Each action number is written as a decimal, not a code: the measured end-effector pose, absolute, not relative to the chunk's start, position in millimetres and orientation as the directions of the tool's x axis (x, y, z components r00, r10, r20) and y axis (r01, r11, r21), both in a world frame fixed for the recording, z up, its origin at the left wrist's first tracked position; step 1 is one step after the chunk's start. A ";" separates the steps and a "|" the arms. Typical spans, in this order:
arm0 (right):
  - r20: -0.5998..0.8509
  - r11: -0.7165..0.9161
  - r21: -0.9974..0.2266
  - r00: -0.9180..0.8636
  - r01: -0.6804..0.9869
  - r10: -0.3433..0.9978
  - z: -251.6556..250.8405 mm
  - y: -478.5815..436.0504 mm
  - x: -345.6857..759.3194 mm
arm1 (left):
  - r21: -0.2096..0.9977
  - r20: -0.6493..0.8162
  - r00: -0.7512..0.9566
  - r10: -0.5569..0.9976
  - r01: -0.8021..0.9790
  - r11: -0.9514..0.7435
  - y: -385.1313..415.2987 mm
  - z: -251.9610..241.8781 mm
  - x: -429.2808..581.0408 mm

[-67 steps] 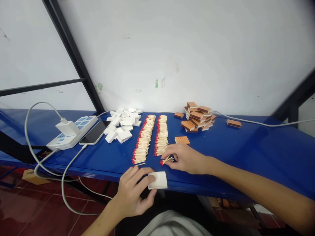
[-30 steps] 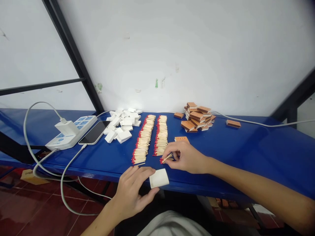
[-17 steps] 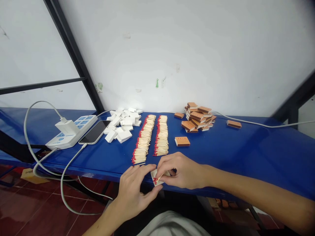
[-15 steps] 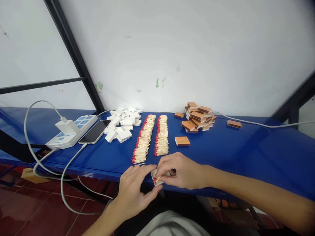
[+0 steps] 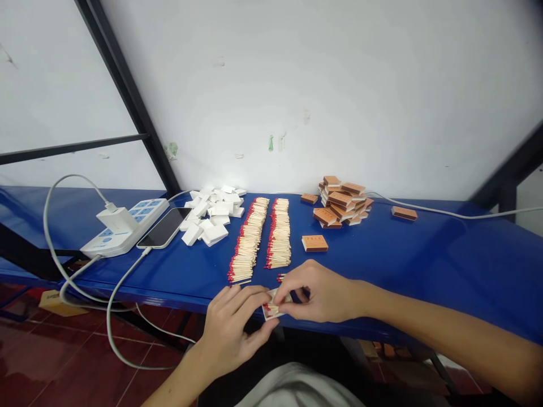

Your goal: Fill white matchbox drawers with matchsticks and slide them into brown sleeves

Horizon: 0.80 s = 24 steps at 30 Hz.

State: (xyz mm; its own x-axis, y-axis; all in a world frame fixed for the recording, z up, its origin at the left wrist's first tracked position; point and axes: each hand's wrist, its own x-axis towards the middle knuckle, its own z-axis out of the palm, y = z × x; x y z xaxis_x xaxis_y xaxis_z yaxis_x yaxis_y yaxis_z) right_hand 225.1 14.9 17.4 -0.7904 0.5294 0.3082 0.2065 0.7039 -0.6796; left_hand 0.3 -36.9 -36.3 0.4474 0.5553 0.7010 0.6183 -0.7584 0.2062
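Observation:
At the near edge of the blue table my left hand grips a small white matchbox tray with red-tipped matches lying in it. My right hand is pinched over the tray's right end, fingertips on the matches. One loose match lies just beyond the tray. Two long rows of matches run away from me in the middle of the table. A single brown matchbox sleeve lies right of the rows.
A heap of white trays sits left of the match rows. A phone on a cable and a power strip with a charger lie further left. Brown sleeves are stacked at the back, one sleeve apart, beside a white cable.
My right hand picked up a pinch of matches from the near end of the right row and carried them back into the tray held by my left hand.

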 end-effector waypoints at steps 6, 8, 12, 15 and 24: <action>0.304 0.731 -0.653 -0.814 0.200 0.495 18.7 14.7 226.6 | 0.184 0.704 0.457 0.543 0.621 -0.762 -37.1 -37.6 -1.8; 0.316 0.742 -0.639 -0.810 0.204 0.494 18.5 15.2 226.8 | 0.194 0.700 0.459 0.547 0.615 -0.764 -37.2 -37.8 -3.5; 0.353 0.780 -0.597 -0.813 0.186 0.464 15.8 15.9 227.3 | 0.210 0.704 0.454 0.545 0.600 -0.772 -37.7 -38.7 -6.3; 0.395 0.808 -0.569 -0.810 0.155 0.434 12.4 16.6 227.7 | 0.208 0.723 0.442 0.531 0.593 -0.778 -37.4 -39.7 -6.0; 0.448 0.844 -0.525 -0.808 0.108 0.382 9.5 16.9 227.3 | 0.212 0.719 0.449 0.531 0.585 -0.783 -36.4 -39.7 -5.8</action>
